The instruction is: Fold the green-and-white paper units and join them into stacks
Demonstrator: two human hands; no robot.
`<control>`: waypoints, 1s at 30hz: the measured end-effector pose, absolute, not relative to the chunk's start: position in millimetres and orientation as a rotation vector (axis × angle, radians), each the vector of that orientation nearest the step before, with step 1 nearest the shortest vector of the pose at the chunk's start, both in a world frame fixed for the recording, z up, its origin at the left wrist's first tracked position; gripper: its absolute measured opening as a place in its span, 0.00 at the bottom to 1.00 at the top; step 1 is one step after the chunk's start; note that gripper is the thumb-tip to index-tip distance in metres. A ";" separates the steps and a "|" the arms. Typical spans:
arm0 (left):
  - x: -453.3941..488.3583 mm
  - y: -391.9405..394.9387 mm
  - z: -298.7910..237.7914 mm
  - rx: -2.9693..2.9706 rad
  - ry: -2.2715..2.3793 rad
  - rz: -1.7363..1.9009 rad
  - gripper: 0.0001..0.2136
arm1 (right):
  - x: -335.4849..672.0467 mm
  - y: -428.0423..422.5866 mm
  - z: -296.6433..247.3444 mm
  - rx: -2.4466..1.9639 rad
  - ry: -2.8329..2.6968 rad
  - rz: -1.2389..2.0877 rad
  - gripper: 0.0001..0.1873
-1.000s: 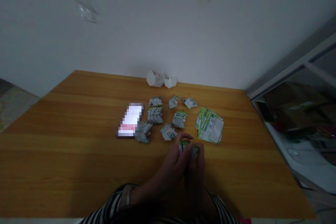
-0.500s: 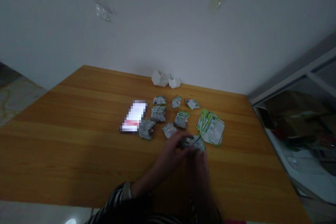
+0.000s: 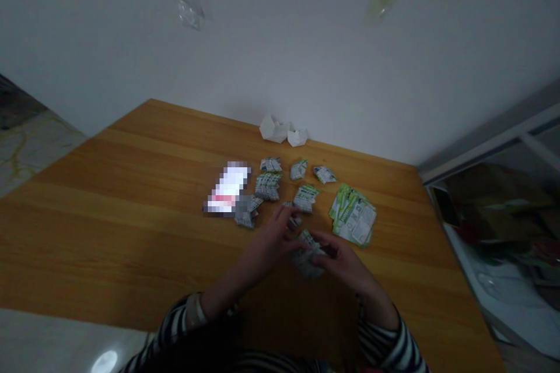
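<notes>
Between my two hands, above the near part of the table, is a folded paper piece [image 3: 308,259] with grey print and green edges, slightly blurred. My left hand [image 3: 275,239] is closed with its thumb against the paper's left side, its other fingers curled above. From the right, my right hand [image 3: 345,259] pinches the same paper with thumb and fingers. Just beyond my hands lie similar folded pieces, among them a zigzag-folded one [image 3: 306,198] and another [image 3: 268,186]. One folded piece is partly hidden behind my left fingers.
A stack of flat green-and-white printed sheets [image 3: 355,218] lies at the right. To the left is a lit phone [image 3: 228,187], its screen blurred out. Two white folded paper shapes [image 3: 275,129] stand by the wall. A glass-sided cabinet [image 3: 490,204] borders the wooden table [image 3: 153,186].
My right hand has swung out to the right and now grips the paper from its side. The paper is turned and sits a little nearer to me. The view has shifted slightly.
</notes>
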State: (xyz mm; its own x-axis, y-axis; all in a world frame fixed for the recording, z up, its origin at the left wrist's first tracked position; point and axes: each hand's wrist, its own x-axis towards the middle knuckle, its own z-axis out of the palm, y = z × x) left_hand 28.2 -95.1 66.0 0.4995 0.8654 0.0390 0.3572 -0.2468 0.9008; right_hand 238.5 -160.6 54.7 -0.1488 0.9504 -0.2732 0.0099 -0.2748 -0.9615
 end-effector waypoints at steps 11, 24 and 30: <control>48.7 -84.9 5.3 2.235 1.356 0.537 0.27 | 258.7 -139.6 41.0 -1.503 -0.378 1.264 0.33; 27.5 -109.3 -8.9 1.583 1.175 0.756 0.32 | 210.6 -139.8 2.9 -1.492 -0.780 1.159 0.23; 21.7 -102.1 15.3 1.243 1.001 0.813 0.30 | 200.0 -147.1 16.0 -1.383 -0.653 1.245 0.26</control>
